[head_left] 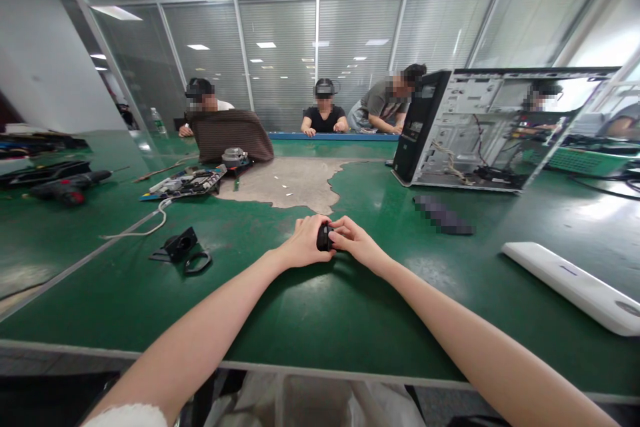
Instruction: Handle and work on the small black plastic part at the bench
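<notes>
Over the middle of the green table, my left hand (309,240) curls its thumb and fingers around a small black object (325,237). It looks rounded, with a ridged face, but the fingers cover most of it and its kind does not show. From the other side, the fingertips of my right hand (353,240) close on the same object. To the left lie a black angular plastic part (181,245) and a black ring-shaped part (198,262), neither touched by my hands.
An open computer case (480,127) stands at the right, behind a blurred dark item (443,215) and a long white device (570,283). A circuit board (187,183) with a cable, a brown cloth-like item (231,135) and a power drill (70,188) lie left. People work across the table.
</notes>
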Motion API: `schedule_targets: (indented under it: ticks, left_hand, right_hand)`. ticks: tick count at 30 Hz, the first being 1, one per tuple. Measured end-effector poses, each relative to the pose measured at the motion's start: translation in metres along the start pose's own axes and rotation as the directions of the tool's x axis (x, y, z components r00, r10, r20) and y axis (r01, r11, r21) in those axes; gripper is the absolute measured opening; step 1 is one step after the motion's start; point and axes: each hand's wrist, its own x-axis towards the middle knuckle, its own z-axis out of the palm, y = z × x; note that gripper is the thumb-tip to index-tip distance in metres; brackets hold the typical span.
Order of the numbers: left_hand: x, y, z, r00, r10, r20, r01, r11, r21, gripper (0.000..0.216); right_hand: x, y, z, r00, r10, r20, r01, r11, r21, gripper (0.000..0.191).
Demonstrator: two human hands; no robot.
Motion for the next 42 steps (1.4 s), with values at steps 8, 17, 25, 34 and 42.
schedule_targets:
  ticks: [8, 17, 25, 34, 42]
  left_hand:
    - [0.001, -0.004, 0.002, 1.0, 0.003, 0.003, -0.003, 1.0, 0.005, 0.057]
    - [0.001, -0.005, 0.004, 1.0, 0.012, -0.015, -0.011, 1.0, 0.025, 0.055]
    - [0.001, -0.004, 0.003, 1.0, 0.011, -0.012, -0.011, 1.0, 0.021, 0.054]
    - [0.001, -0.005, 0.003, 1.0, 0.01, 0.001, -0.01, 1.0, 0.027, 0.055]
    - [0.002, -0.002, 0.001, 1.0, -0.007, 0.009, 0.007, 1.0, 0.005, 0.054]
  right_hand:
    - [0.005, 0.008, -0.002, 0.999, -0.012, -0.036, 0.01, 0.999, -0.035, 0.029]
    - [-0.004, -0.006, 0.001, 1.0, 0.0, 0.019, 0.0, 0.999, 0.038, 0.027]
    - [0.006, 0.008, 0.0, 0.997, 0.004, -0.08, -0.007, 0.999, -0.041, 0.027]
    - [-0.003, -0.003, -0.002, 0.996, -0.065, 0.054, 0.064, 0.998, 0.023, 0.034]
    - [0.0, -0.002, 0.004, 0.997, -0.023, -0.067, 0.024, 1.0, 0.003, 0.028]
